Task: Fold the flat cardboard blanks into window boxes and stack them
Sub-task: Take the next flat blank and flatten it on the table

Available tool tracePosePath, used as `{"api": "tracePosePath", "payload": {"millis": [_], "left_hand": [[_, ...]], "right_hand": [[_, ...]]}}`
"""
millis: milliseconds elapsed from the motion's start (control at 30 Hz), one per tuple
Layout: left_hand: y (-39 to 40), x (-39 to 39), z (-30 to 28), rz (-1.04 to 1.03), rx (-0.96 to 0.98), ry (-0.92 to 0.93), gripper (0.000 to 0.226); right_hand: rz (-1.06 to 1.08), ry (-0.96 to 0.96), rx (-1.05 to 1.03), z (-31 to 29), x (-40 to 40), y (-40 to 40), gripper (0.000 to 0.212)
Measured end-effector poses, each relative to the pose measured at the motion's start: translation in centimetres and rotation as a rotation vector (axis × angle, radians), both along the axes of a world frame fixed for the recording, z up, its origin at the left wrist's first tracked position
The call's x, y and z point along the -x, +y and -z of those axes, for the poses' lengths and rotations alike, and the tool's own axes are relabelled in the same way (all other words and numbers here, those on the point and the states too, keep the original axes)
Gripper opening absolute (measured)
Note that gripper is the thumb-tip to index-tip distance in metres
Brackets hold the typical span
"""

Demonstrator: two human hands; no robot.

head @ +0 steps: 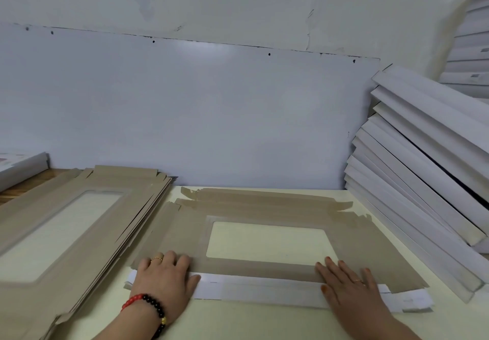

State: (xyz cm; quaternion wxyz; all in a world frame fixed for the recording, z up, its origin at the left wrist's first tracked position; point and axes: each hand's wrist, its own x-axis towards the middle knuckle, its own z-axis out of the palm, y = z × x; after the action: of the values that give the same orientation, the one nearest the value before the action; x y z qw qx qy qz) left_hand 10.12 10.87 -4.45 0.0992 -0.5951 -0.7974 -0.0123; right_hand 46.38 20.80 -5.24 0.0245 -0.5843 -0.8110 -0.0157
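On table [264, 323], left hand [164, 276], right hand [346, 284] press blank's [370, 247] folded flap [259, 290]

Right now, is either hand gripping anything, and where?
Nothing is gripped. Both the left hand and right hand lie flat, pressing the near flap of the blank down near its ends.

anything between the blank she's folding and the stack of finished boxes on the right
Nothing visible. Both hands, left hand and right hand, press flat on the blank; only bare table lies between it and the leaning stack.
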Motion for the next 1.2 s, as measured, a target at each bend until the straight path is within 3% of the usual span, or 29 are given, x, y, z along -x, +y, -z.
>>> {"api": "tracePosePath", "payload": {"millis": [267, 433, 533, 700, 800, 867, 900, 967, 1033, 1133, 1200], "left_hand": [[0.2, 0.5, 0.5, -0.012, -0.040, 0.000, 0.047], [0.0, 0.7, 0.5, 0.001, -0.119, -0.008, 0.060], [0.1, 0.9, 0.5, -0.028, -0.084, -0.041, 0.044], [-0.6, 1.1, -0.1, -0.063, -0.114, -0.126, 0.035], [-0.9, 0.9, -0.7, -0.009, -0.231, -0.168, 0.017], [-0.6, 0.5, -0.6, 0.186, -0.329, -0.098, 0.003], [-0.6, 0.0, -0.8, 0.292, -0.349, -0.038, 0.009], [-0.5, -1.2, -1.2, 0.416, -0.326, 0.034, 0.019], [-0.4, -2.6, -1.6, 0.508, -0.261, 0.037, 0.013], [-0.3, -4.6, -1.5, 0.620, -0.159, -0.045, 0.019], [-0.2, -5.7, -1.6, 0.665, -0.127, -0.097, 0.020]], "right_hand": [[0.119, -0.043, 0.025, -0.8, -5.2, 0.8, 0.050], [0.213, -0.096, 0.032, -1.5, -7.8, 1.0, 0.050], [0.248, -0.100, -0.001, -1.7, -8.4, 0.8, 0.050], [0.229, -0.091, -0.104, -1.7, -8.0, 0.7, 0.045], [0.038, -0.003, -0.492, -1.3, -8.2, 0.5, 0.053], [-0.167, -0.016, -0.705, -0.8, -8.2, 0.7, 0.044], [-0.282, -0.021, -0.736, -0.8, -8.1, 0.9, 0.043], [-0.454, -0.025, -0.738, -1.3, -7.3, 1.0, 0.038], [-0.564, 0.008, -0.703, -1.5, -6.3, 0.8, 0.045], [-0.589, 0.049, -0.615, -1.3, -4.4, 0.0, 0.057], [-0.592, 0.036, -0.548, -1.4, -2.9, -0.5, 0.042]]}}
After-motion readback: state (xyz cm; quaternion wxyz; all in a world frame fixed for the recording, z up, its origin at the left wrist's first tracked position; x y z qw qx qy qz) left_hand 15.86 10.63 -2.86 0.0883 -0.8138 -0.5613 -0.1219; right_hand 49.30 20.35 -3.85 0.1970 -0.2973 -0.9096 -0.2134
